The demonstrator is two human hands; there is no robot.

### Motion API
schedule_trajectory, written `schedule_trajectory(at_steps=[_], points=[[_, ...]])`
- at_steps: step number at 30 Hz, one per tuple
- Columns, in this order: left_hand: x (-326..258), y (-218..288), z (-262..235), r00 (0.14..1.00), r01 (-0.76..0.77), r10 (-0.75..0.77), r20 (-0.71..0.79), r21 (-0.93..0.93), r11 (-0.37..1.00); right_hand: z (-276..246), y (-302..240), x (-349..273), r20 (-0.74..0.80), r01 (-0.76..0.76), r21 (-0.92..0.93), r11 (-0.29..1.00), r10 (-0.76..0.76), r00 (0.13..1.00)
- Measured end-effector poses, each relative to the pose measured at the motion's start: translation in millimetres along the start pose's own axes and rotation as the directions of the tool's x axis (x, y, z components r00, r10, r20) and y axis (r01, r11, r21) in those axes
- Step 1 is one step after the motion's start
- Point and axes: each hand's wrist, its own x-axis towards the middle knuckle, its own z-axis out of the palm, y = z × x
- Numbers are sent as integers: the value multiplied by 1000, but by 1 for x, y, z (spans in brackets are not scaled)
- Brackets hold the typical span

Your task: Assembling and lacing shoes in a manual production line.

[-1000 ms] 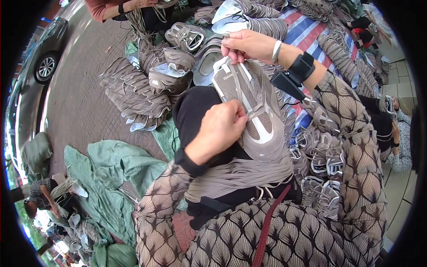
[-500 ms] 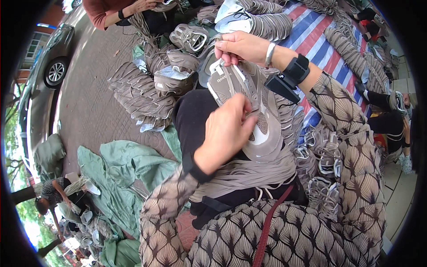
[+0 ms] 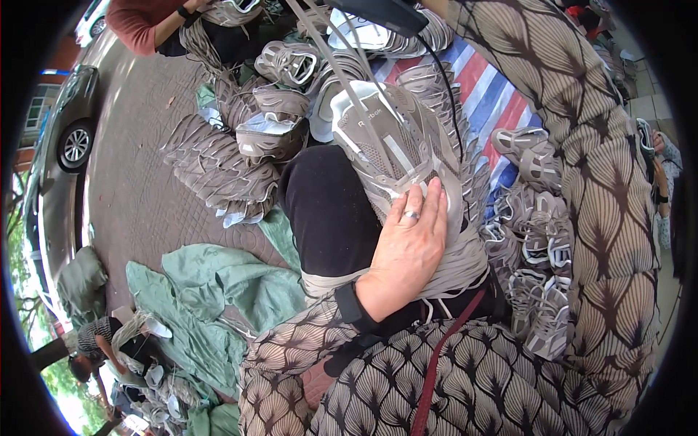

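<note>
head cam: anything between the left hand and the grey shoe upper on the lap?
Nothing. In the head view the left hand lies flat, directly on the grey shoe upper; the fingers press its lower end. Under both sits a bundle of grey laces.

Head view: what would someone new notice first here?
The grey shoe upper on the lap at centre, with the left hand pressed flat on it and laces pulled taut toward the top edge. Next, the heaps of grey uppers on the paving at left and on the striped sheet at right.
</note>
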Motion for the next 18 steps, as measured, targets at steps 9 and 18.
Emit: schedule_trajectory(at_steps=[9, 18], points=[[9, -103, -21, 833, 145, -543, -104, -907, 396, 19, -32, 6, 364, 249, -190, 949, -168, 916], [33, -122, -39, 967, -140, -248, -52, -924, -355, 71, 11, -11, 188, 164, -958, 236, 86, 978]])
